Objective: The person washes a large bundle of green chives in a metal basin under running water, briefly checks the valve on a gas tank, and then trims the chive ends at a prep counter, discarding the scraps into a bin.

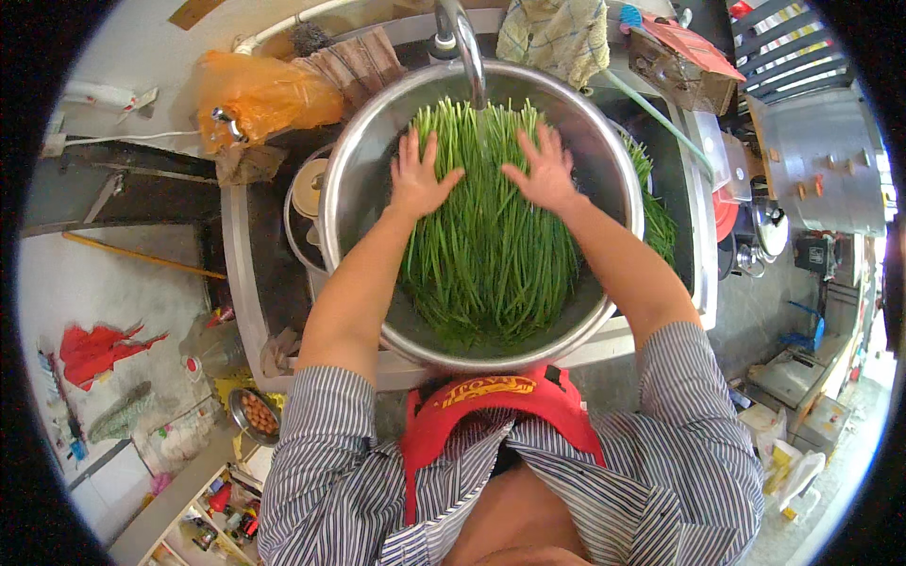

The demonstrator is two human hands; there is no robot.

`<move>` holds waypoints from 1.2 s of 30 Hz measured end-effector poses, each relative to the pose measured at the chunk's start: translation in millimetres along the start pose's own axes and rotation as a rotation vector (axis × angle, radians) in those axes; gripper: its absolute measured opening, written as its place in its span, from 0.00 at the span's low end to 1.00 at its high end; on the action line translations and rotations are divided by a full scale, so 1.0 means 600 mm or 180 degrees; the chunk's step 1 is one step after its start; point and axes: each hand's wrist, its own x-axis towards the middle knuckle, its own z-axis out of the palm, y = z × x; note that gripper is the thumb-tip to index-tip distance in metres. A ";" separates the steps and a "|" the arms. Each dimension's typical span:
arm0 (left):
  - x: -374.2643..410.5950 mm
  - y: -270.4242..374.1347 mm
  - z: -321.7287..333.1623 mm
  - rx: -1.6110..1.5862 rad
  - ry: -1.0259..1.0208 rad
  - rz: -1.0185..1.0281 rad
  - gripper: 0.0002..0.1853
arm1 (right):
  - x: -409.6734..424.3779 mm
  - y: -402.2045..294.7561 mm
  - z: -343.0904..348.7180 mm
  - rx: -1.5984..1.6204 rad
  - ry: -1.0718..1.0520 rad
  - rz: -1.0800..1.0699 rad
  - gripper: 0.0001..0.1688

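Note:
A thick bundle of green garlic chives lies in a large stainless steel basin, cut ends toward the faucet and leaf tips toward me. My left hand rests fingers spread on the upper left of the bundle. On the upper right, my right hand lies with its fingers apart too. Neither hand is closed around the stalks. The curved metal faucet reaches over the basin's far rim, and its spout ends just above the cut ends. Whether water is running is hard to tell.
The basin sits over a sink. More chives lie right of it; a pot stands partly hidden at left. An orange plastic bag and a checked cloth are behind. A green hose runs along the right. A bowl of eggs stands lower left.

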 end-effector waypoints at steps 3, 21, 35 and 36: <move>-0.037 0.011 0.064 0.0141 -0.0478 -0.0225 0.51 | 0.005 -0.006 0.033 -0.0204 -0.0421 0.0071 0.46; 0.035 0.011 0.006 0.0925 -0.0797 0.0540 0.36 | 0.061 -0.052 0.004 -0.0648 -0.0603 -0.0734 0.39; -0.006 0.028 -0.011 0.0618 -0.0428 0.0116 0.38 | -0.002 -0.054 -0.004 -0.0612 -0.0487 -0.0890 0.41; -0.006 0.037 -0.040 0.0521 -0.0358 -0.0187 0.39 | -0.004 -0.051 -0.029 -0.0640 -0.0572 -0.0901 0.42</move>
